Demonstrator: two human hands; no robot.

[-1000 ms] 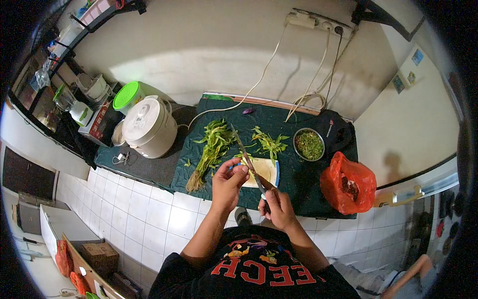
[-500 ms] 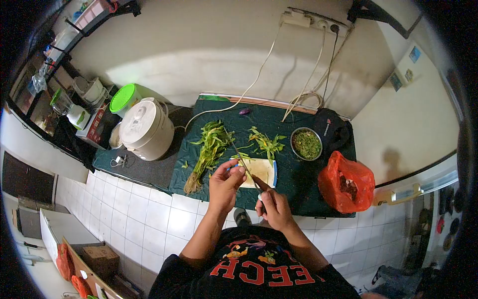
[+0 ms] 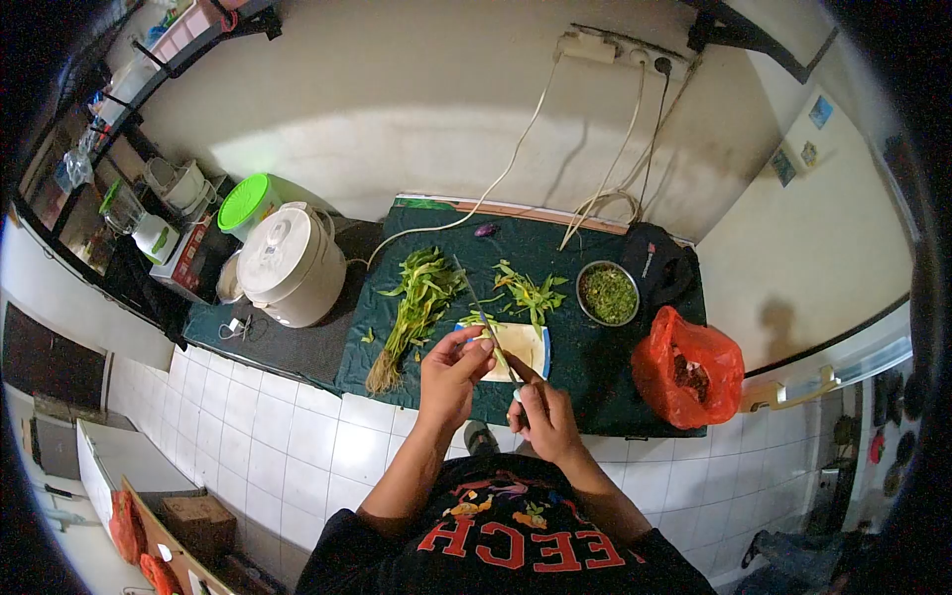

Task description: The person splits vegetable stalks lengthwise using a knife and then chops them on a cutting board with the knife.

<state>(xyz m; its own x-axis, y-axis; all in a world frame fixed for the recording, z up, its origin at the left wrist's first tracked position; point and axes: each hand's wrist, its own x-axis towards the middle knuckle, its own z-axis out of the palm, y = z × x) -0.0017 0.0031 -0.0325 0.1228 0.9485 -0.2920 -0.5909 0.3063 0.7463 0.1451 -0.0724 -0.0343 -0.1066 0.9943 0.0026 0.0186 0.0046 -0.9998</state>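
Note:
In my right hand (image 3: 547, 418) is a knife (image 3: 472, 295), its long thin blade pointing up and away to the left. My left hand (image 3: 454, 379) pinches a short pale green stalk (image 3: 498, 353) against the blade, above a white cutting board (image 3: 534, 365) with blue edges. Part of the board is hidden by my hands. A leafy bunch of greens with roots (image 3: 413, 309) lies left of the board. Loose green leaves (image 3: 532, 295) lie just beyond it. To the right stands a metal bowl (image 3: 636, 307) of chopped greens.
An open red plastic bag (image 3: 674, 342) sits at the table's right edge, near a black cloth-like item (image 3: 669, 263). A small purple vegetable (image 3: 486, 230) lies at the back. On the left stand a white rice cooker (image 3: 288, 268) and a green-lidded tub (image 3: 244, 201).
The pale stalk shows more clearly between my fingers now, and the knife has shifted slightly along it. Both hands stay in nearly the same place. The view has tilted slightly.

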